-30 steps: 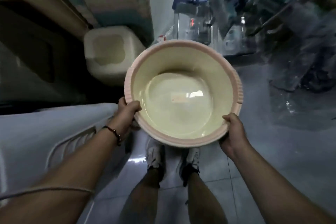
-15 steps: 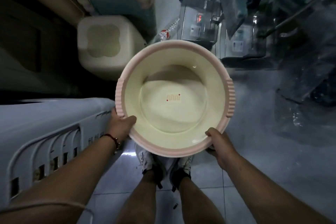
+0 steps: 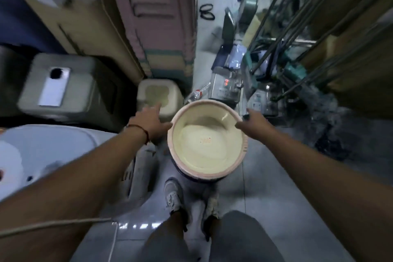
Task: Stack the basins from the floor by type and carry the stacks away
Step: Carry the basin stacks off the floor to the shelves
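In the head view, the only one I have, I look down at a pink basin (image 3: 207, 140) with a cream inside. It sits low in front of the shoes (image 3: 174, 196), on top of something darker whose edge shows under its near side; I judge this is another basin, so a stack, but I cannot tell how many are in it.

My left hand (image 3: 148, 122) is at the left rim of the basin, fingers straight and spread, the thumb side just touching or almost touching the rim; it grasps nothing. My right hand (image 3: 253, 121) is over the far right rim, fingers relaxed, also holding nothing as far as I can see, though the picture is blurred there.

Beside the left hand stands a cream stool (image 3: 159, 97), and a white laundry basket (image 3: 136, 176) is at the left of the basin.

My judgement: the basin is set down on its stack and the hands are free. No other loose basins are seen on the grey floor (image 3: 276, 208) here. What is left, if anything, I cannot see from this picture.
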Motion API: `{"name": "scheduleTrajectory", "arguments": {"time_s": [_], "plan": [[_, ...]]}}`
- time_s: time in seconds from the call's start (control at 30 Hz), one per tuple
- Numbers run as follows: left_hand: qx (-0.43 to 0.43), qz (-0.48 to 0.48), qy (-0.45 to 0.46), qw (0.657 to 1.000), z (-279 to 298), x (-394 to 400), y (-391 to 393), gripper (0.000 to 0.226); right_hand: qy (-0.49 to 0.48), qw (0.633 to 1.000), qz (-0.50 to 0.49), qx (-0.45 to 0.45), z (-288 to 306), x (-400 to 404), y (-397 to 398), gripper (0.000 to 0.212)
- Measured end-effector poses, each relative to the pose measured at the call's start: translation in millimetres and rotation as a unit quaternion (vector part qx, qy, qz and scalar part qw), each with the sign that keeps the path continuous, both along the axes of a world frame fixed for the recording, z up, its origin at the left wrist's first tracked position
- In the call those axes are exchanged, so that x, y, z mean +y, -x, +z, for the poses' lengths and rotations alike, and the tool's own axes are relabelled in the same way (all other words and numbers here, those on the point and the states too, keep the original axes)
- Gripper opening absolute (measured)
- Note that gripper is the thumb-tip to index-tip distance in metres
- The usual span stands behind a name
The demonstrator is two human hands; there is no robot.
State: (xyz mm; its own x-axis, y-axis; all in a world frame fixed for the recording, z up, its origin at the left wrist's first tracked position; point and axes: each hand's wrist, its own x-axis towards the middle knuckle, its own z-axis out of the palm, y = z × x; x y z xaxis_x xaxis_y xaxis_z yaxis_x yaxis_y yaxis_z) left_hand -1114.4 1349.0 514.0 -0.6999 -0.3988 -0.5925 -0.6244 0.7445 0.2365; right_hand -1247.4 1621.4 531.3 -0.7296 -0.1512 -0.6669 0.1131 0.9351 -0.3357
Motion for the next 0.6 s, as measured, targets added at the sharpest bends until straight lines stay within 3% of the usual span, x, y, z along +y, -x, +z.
{"name": "scheduleTrajectory", "arguments": {"time_s": [0.13,0.3,0.47,0.6], "plan": [[0.094,-0.086,0.085,0.988,137,-21,26,0.088,0.033,0.988,0.126,0.082,120,-42,28,0.067],[0.149,-0.132,0.176,0.964,284,-21,48,0.091,0.06,0.946,0.262,0.18,282,-62,31,0.078],[0.17,-0.136,0.235,0.947,389,5,49,0.088,0.071,0.917,0.296,0.259,403,-44,11,0.065],[0.196,-0.116,0.254,0.94,441,27,43,0.085,0.074,0.903,0.296,0.303,456,-25,0,0.059]]}}
